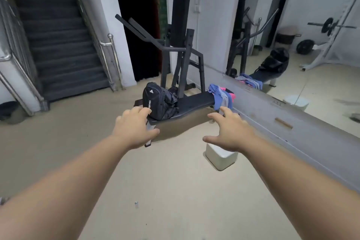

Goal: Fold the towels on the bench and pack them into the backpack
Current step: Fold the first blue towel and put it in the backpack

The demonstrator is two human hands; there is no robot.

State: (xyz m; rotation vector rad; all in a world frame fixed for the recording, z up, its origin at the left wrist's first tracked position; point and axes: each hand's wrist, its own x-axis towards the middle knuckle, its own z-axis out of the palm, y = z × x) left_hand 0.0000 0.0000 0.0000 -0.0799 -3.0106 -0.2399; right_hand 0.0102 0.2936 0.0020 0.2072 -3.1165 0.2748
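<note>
Your left hand and right hand: fingers spread, empty. Black Adidas backpack on padded bench, near end; crumpled blue, pink, grey towels at the far end.

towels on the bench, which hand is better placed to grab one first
Probably the right hand: it is open and lined up just below the towels draped over the bench end, while the left hand sits in front of the backpack.

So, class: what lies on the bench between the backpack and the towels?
Nothing. In the head view, only bare black bench shows between the backpack and the heaped towels.
</note>
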